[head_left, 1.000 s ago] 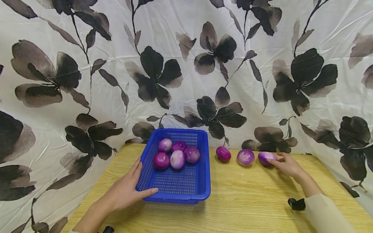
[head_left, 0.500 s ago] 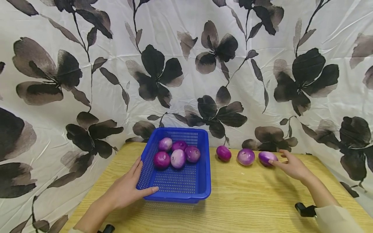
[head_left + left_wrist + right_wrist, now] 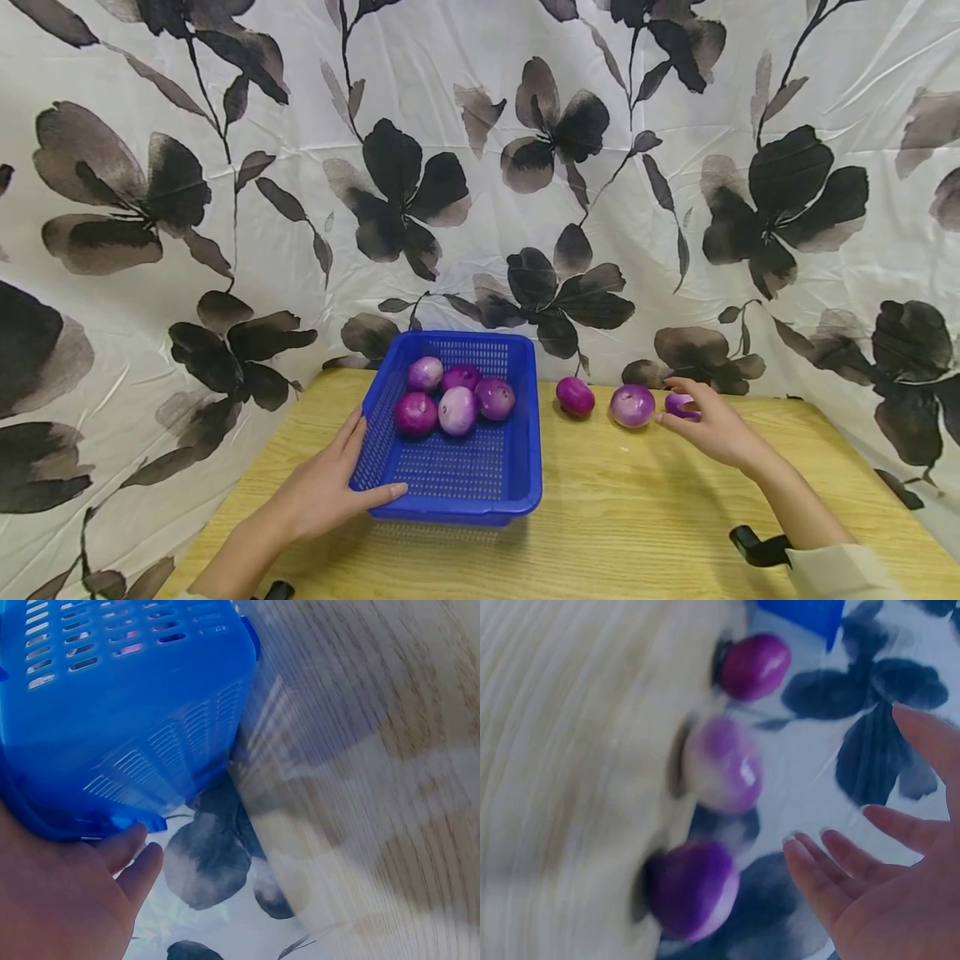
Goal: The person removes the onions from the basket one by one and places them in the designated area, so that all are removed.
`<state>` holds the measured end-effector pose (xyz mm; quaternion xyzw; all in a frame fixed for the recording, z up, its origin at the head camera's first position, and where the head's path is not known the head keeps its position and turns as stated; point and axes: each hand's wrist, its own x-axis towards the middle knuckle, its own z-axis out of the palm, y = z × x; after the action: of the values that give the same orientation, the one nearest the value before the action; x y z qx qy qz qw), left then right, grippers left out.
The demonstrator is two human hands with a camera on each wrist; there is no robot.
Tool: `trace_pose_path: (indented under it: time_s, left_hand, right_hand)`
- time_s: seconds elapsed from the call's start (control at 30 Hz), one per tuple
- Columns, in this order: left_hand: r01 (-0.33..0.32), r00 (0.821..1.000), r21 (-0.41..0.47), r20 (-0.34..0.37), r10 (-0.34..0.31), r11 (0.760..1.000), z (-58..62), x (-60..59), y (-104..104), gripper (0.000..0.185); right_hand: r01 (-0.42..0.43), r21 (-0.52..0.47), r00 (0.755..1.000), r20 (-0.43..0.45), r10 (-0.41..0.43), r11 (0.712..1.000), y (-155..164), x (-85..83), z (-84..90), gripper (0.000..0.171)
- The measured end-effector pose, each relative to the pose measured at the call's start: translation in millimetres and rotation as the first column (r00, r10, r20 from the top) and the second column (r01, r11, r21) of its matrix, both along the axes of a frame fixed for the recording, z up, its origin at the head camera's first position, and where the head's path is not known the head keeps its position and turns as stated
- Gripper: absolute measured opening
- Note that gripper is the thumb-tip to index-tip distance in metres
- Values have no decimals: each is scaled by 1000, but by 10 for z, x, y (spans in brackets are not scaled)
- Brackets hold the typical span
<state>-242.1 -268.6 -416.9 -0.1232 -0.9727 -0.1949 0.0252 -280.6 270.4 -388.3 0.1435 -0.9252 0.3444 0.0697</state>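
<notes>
My left hand (image 3: 322, 483) grips the near left corner of a blue plastic basket (image 3: 536, 433), thumb over the front rim and fingers along the left side. In the left wrist view, fingertips (image 3: 142, 862) lie against the basket's rim. Several purple onions sit inside it, among them a pale one (image 3: 457, 411). To its right, three onions stand in a row on the table. My right hand (image 3: 712, 429), fingers spread and holding nothing, has its thumb tip beside the middle onion (image 3: 632, 406). The right onion (image 3: 679, 405) is partly hidden behind that hand; the left onion (image 3: 575, 397) is nearest the basket.
A light wood table (image 3: 622, 517) carries everything. Along its back edge hangs a white cloth (image 3: 480, 225) with dark flower prints, close behind the onion row. Black wrist mounts, such as the right one (image 3: 759, 547), stick out from both wrists.
From the right onion, my right hand has shifted left, with its thumb now near the middle onion. The left hand, the basket and the onions stay put.
</notes>
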Motion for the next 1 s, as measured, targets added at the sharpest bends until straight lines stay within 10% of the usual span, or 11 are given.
trace_pose_path:
  time_s: [0.4,1.0]
  left_hand:
    - [1,1000,5,-12,-1,1000,-1,16,14,128]
    - [-1,1000,3,-20,1,1000,-26,18,-1,127]
  right_hand:
    - [-185,-119,983,-37,182,976,-547,-49,-9,61]
    - [-335,-30,938,-105,330,942,-1261,-152,62,59]
